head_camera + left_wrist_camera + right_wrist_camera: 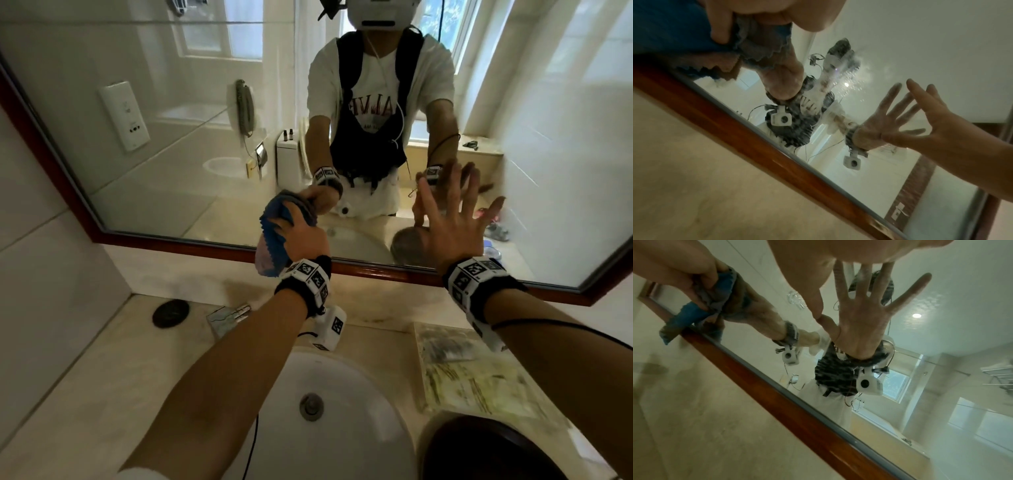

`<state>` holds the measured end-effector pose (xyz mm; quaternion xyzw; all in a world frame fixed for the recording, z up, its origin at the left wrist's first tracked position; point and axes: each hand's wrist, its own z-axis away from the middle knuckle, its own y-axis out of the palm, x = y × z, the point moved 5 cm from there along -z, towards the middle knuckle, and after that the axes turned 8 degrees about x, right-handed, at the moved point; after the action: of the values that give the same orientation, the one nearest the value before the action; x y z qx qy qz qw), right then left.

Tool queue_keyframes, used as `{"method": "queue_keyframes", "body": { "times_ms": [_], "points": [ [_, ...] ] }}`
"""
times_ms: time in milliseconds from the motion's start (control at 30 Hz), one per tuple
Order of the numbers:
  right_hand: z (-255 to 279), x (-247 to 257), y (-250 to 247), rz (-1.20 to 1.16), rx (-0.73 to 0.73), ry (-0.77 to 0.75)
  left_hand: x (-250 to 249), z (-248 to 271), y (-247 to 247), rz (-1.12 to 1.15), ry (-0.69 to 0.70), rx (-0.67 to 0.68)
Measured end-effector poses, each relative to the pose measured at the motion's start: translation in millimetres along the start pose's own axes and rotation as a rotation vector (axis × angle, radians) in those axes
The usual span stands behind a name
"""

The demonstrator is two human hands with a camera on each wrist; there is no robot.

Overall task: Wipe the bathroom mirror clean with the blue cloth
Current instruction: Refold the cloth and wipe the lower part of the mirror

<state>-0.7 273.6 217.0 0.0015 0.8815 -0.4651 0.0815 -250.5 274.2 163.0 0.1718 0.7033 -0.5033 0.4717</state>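
A: Blue cloth (274, 233), where is it against the hand?

B: Bunched in the left hand (303, 240), fingers curled tight round it. It sits low on the mirror (171, 137), its loose zigzag edge hanging over the wooden frame (191, 244). A pinkish and a grey layer show in the folds.

A: Start nearer, though. What lies below the arms?

B: The white basin (342, 411) with its drain plug, and the marble counter (102, 370) around it. Both forearms reach over these towards the glass.

A: And the right hand (452, 219)?

B: Raised flat, fingers spread wide and straight, holding nothing. In the right wrist view the thumb tip meets its own reflection, so it touches the glass; whether the palm does, I cannot tell.

A: Anything hard to read?

B: The cloth's mirror-side face is hidden by the fist. The left wrist view shows streaky smears on the glass between the two hands. The reflected face is cut off at the top of the head view.
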Motion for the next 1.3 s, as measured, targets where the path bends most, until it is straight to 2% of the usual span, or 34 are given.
{"method": "queue_keyframes", "body": {
  "times_ms": [433,700,1000,1200,1300],
  "points": [
    [15,-110,-1,0.037,0.096,0.062,-44,63,90,-0.045,0.010,0.038],
    [16,-126,1,0.042,0.076,-0.036,-59,94,135,-0.096,0.084,0.033],
    [15,-138,8,0.020,0.018,-0.112,-73,142,195,-0.189,0.178,0.213],
    [16,-142,13,0.004,0.005,-0.126,-71,150,197,-0.079,0.142,0.331],
    [17,-143,15,-0.021,0.007,-0.128,-65,137,178,-0.053,0.057,0.258]
  ]
}}
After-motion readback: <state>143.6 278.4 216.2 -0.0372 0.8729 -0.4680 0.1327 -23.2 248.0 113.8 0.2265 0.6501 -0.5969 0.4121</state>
